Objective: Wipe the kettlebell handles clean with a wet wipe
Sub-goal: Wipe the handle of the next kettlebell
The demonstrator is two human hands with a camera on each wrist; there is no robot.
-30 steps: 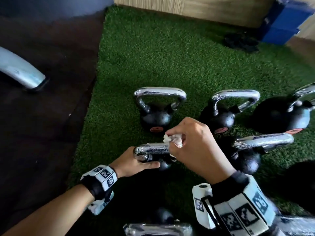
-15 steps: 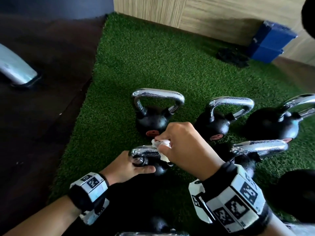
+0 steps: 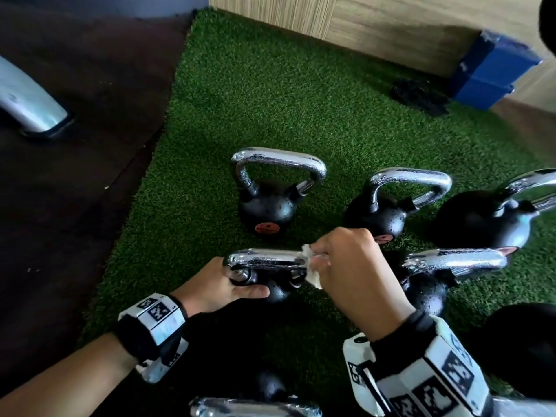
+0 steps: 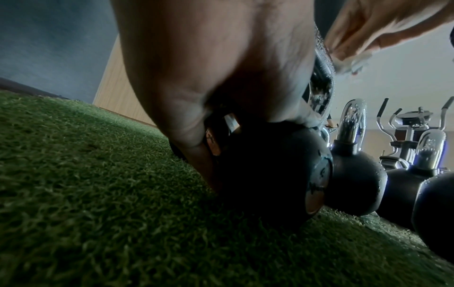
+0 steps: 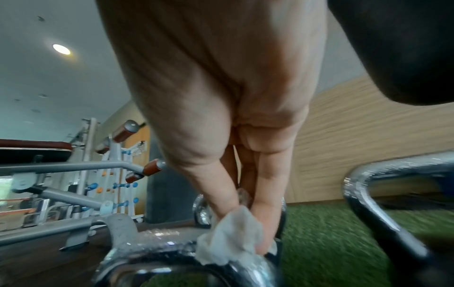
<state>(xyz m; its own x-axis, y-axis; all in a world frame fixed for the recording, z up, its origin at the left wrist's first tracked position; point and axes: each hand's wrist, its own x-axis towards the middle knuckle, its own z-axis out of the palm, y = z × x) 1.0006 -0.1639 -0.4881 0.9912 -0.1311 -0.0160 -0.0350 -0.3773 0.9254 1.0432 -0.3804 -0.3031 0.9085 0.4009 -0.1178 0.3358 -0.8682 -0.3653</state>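
Observation:
A small black kettlebell (image 3: 278,291) with a chrome handle (image 3: 264,258) stands on the green turf in front of me. My left hand (image 3: 222,284) grips the left end of that handle where it meets the ball; the left wrist view shows the fingers curled round the kettlebell (image 4: 270,174). My right hand (image 3: 346,263) pinches a crumpled white wet wipe (image 3: 313,270) against the right end of the handle. In the right wrist view the wet wipe (image 5: 233,244) sits between thumb and fingers on the wet chrome handle (image 5: 152,250).
Several more black kettlebells with chrome handles stand close by: one behind (image 3: 270,191), others to the right (image 3: 391,206), (image 3: 445,266), and one handle near my body (image 3: 255,407). A dark floor (image 3: 75,191) borders the turf on the left. Blue blocks (image 3: 493,73) lie by the wooden wall.
My right hand with the wipe slid left along the handle, then back to its right end. The left hand kept its grip.

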